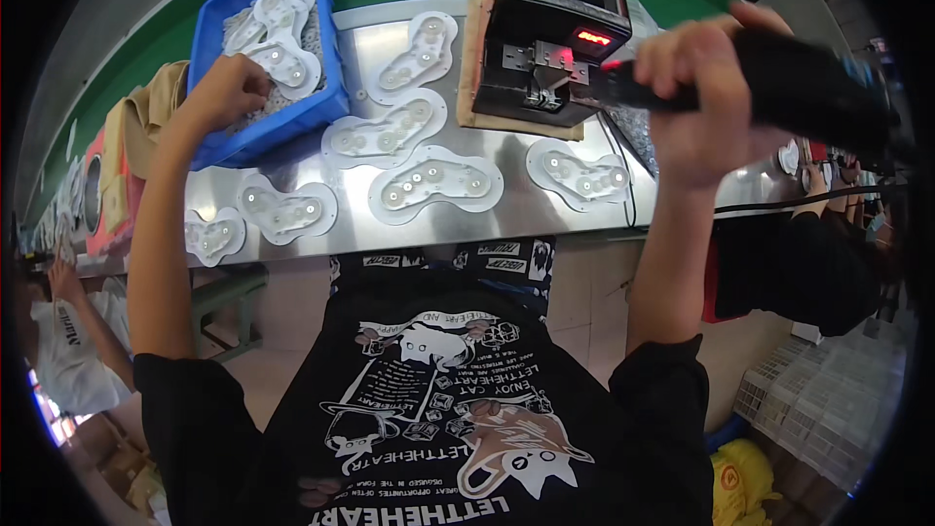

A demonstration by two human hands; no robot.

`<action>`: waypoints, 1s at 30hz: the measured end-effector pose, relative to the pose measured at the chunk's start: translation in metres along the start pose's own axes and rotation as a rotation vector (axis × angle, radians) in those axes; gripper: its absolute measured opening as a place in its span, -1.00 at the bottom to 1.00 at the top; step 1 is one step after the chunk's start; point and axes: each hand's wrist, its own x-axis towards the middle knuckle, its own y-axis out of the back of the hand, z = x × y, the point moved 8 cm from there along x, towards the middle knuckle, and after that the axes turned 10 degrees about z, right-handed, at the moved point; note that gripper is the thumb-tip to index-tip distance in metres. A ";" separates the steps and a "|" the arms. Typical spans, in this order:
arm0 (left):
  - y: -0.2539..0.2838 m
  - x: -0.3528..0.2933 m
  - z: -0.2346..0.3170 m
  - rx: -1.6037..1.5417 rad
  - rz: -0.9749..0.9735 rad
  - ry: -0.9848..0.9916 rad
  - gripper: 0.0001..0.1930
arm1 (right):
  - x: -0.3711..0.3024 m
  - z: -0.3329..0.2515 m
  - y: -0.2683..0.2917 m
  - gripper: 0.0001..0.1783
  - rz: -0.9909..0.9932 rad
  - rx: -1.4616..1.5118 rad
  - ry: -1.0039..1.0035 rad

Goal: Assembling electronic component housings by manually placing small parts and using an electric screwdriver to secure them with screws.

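The left forearm reaches up from the lower left, its wrist bent over the near side of the blue bin [336, 88]; the left hand [232, 93] hangs there with fingers curled inward, beside white plates [280, 54] lying on small grey pieces, and whether it pinches anything cannot be told. The right forearm stands nearly upright, and the right hand [699, 102] wraps its fingers around a black handheld tool [799, 83], slightly blurred, whose tip points left at the front of the black machine [555, 24]. More white lobed plates [434, 183] lie across the metal surface [516, 221] between the hands.
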 end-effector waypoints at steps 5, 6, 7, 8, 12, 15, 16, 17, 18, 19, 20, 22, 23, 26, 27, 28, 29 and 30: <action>0.021 -0.012 0.009 0.101 0.212 -0.023 -0.87 | -0.011 0.028 -0.014 -0.69 0.076 -0.046 -0.167; 0.022 -0.016 0.009 0.103 0.206 -0.019 -0.87 | -0.014 0.034 -0.013 -0.74 0.122 -0.031 -0.249; 0.028 -0.018 0.011 0.111 0.249 -0.016 -0.85 | -0.013 0.035 -0.015 -0.74 0.122 -0.032 -0.254; 0.034 -0.022 0.019 0.118 0.286 -0.017 -0.84 | -0.012 0.036 -0.014 -0.72 0.149 -0.008 -0.283; 0.067 -0.056 0.091 -0.016 0.550 -0.036 -0.89 | -0.008 0.036 -0.012 -0.69 0.211 0.027 -0.313; 0.063 -0.077 0.140 -0.134 0.623 -0.151 -0.92 | -0.005 0.040 -0.010 -0.68 0.212 -0.032 -0.297; 0.061 -0.083 0.158 -0.199 0.623 -0.206 -0.94 | -0.005 0.040 -0.012 -0.68 0.210 -0.025 -0.305; 0.057 -0.086 0.170 -0.271 0.622 -0.267 -0.96 | -0.006 0.040 -0.012 -0.68 0.215 -0.032 -0.311; 0.052 -0.087 0.175 -0.273 0.619 -0.264 -0.96 | -0.007 0.041 -0.012 -0.69 0.222 -0.039 -0.317; 0.047 -0.087 0.178 -0.297 0.605 -0.251 -0.96 | -0.007 0.044 -0.008 -0.69 0.221 -0.040 -0.320; 0.042 -0.088 0.181 -0.321 0.591 -0.239 -0.95 | -0.006 0.048 -0.001 -0.68 0.224 0.003 -0.297; 0.031 -0.089 0.191 -0.362 0.575 -0.228 -0.95 | -0.006 0.045 0.000 -0.68 0.231 0.044 -0.276; 0.023 -0.091 0.194 -0.401 0.564 -0.213 -0.95 | -0.009 0.039 -0.009 -0.71 0.230 -0.011 -0.290; -0.007 -0.098 0.221 -0.493 0.485 -0.253 -0.90 | 0.001 0.038 -0.006 -0.79 0.124 0.026 -0.250; -0.019 -0.102 0.227 -0.495 0.512 -0.307 -0.89 | 0.010 0.036 -0.001 -0.82 0.022 0.114 -0.193; -0.031 -0.100 0.234 -0.578 0.455 -0.285 -0.88 | 0.021 0.031 0.013 -0.92 -0.019 0.129 -0.162; -0.040 -0.100 0.237 -0.576 0.458 -0.283 -0.88 | 0.031 0.031 0.014 -0.92 -0.022 0.133 -0.162; -0.045 -0.101 0.240 -0.532 0.492 -0.297 -0.88 | 0.046 0.028 0.020 -0.89 0.066 0.206 -0.169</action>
